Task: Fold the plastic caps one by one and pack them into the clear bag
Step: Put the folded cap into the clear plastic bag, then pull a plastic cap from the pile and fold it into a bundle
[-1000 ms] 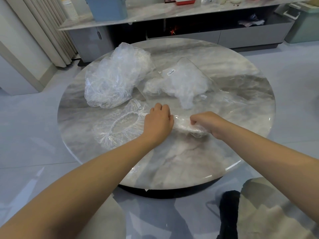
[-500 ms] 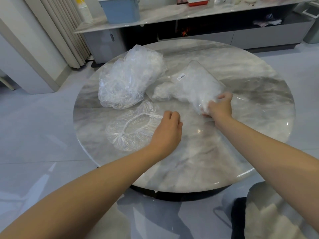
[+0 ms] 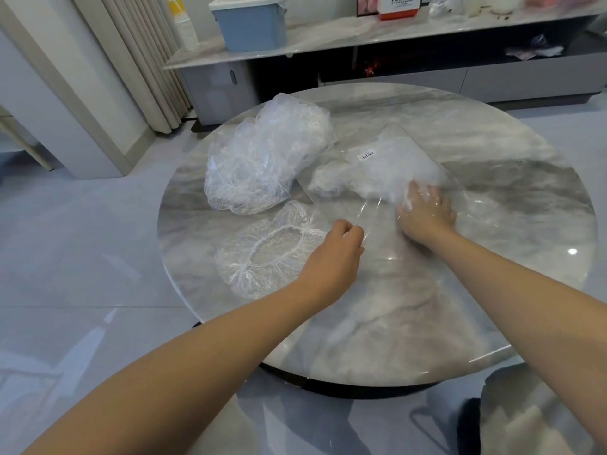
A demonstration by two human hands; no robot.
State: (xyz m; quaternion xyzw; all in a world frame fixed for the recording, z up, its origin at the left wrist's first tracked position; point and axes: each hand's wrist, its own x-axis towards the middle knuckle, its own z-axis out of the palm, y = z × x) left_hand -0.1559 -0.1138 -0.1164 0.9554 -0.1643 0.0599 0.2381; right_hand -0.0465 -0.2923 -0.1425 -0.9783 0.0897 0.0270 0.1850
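Observation:
On the round marble table [image 3: 394, 323] lies the clear bag [image 3: 387, 159], with a white label and folded caps inside. My right hand [image 3: 427, 215] is inside the bag's mouth. Its fingers lie fairly straight under the film and press a folded cap in among the others. My left hand [image 3: 331, 254] has curled fingers and pinches the bag's open edge near the table's middle. One plastic cap [image 3: 262, 254] lies spread flat to the left of my left hand. Behind it is a loose pile of caps [image 3: 266, 159].
A low marble-topped sideboard [image 3: 361, 34] stands behind the table, with a blue box [image 3: 249, 21] on it. Curtains [image 3: 138, 60] hang at the far left. A padded seat [image 3: 525, 415] shows at the lower right, and glossy floor tiles surround the table.
My right hand carried the folded cap from the table's middle away from me and went into the bag's mouth. My left hand let go of the cap and took the bag's edge.

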